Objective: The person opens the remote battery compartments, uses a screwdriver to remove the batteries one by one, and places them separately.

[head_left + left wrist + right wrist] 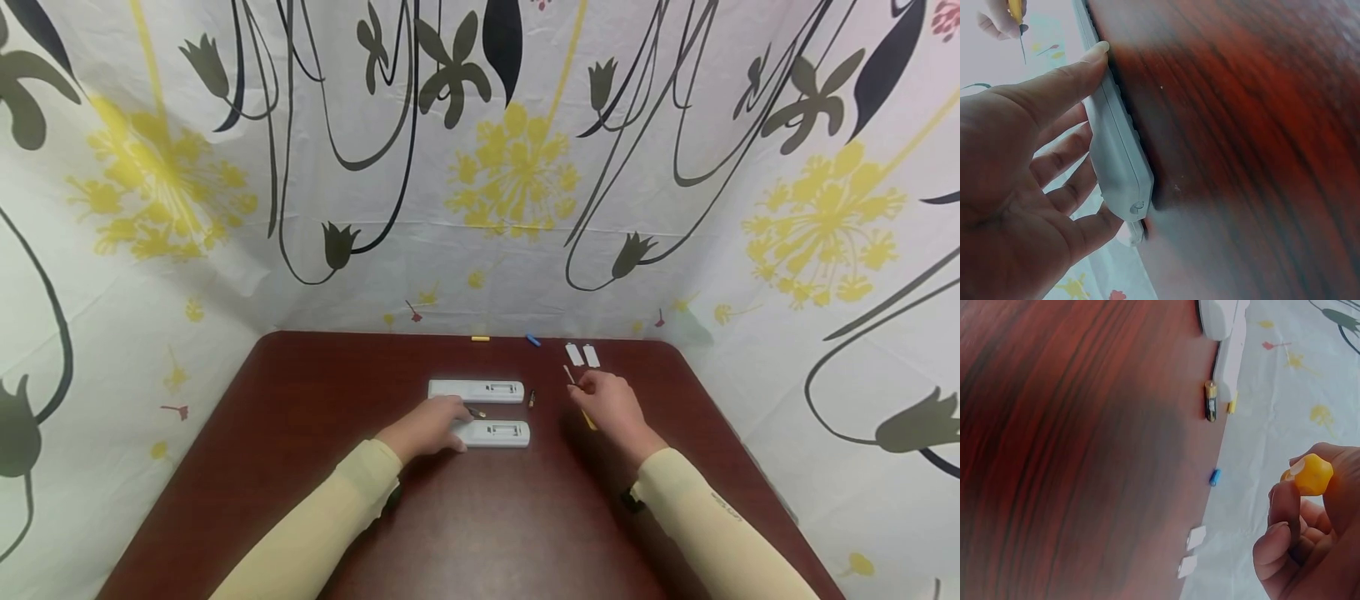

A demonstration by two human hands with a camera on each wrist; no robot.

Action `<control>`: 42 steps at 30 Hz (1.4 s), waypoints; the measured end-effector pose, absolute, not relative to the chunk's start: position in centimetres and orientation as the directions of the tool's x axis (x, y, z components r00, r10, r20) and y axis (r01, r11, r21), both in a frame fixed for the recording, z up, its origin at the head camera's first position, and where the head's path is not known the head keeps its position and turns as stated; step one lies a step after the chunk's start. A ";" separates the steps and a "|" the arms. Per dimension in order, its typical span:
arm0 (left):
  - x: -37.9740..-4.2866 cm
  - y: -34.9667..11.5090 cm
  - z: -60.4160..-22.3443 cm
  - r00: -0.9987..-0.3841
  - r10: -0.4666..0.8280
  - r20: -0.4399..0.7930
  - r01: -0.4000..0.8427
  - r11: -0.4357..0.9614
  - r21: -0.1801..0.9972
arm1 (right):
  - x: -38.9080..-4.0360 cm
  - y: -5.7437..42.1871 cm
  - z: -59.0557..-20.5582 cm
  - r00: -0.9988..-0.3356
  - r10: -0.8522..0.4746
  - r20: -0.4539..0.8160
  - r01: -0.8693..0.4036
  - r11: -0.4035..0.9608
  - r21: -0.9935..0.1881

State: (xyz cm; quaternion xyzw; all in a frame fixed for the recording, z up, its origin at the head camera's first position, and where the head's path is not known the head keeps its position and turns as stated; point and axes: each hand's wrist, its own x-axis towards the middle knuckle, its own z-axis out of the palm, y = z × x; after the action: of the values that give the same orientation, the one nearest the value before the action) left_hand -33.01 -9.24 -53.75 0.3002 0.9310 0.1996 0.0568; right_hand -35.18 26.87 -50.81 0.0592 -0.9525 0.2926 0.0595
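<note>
My left hand (435, 421) grips the nearer white remote control (495, 433), its thumb on the near side and fingers reaching over the far side. That remote lies back up with its battery compartment uncovered, and the hand hides its left end. A battery (477, 412) lies just beyond it by the fingertips. To the right, my right hand (613, 407) holds a yellow-handled screwdriver (1314, 475) above the table, its thin shaft pointing away. Parallel behind the gripped remote lies a second white remote (465, 389), also back up with its compartment uncovered.
Another battery (1210, 401) lies off the right end of the far remote. Two white battery covers (574, 355) sit at the back right of the dark red table (337, 367). Along the back edge are a small blue piece (533, 340) and a yellow piece (480, 338), before a patterned curtain.
</note>
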 end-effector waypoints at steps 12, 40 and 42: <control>-32.9 -9.2 -53.7 -0.820 0.572 0.004 0.522 0.746 0.413 | -35.3 28.5 -50.6 -0.991 -0.033 0.129 -0.098 0.838 -0.537; -33.0 -9.2 -53.9 -0.829 0.559 -0.004 0.510 0.759 0.404 | -35.6 30.5 -50.2 -0.990 -0.008 0.138 -0.077 0.864 -0.497; -33.0 -9.2 -53.9 -0.827 0.562 -0.003 0.513 0.758 0.403 | -35.7 30.5 -50.3 -0.991 -0.006 0.132 -0.071 0.865 -0.497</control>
State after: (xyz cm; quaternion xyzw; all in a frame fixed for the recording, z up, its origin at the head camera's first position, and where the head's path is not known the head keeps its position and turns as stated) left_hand -32.98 -9.20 -53.91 0.2872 0.9355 0.1965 0.0618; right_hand -35.67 30.49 -50.25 0.0199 -0.9636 0.2590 0.0634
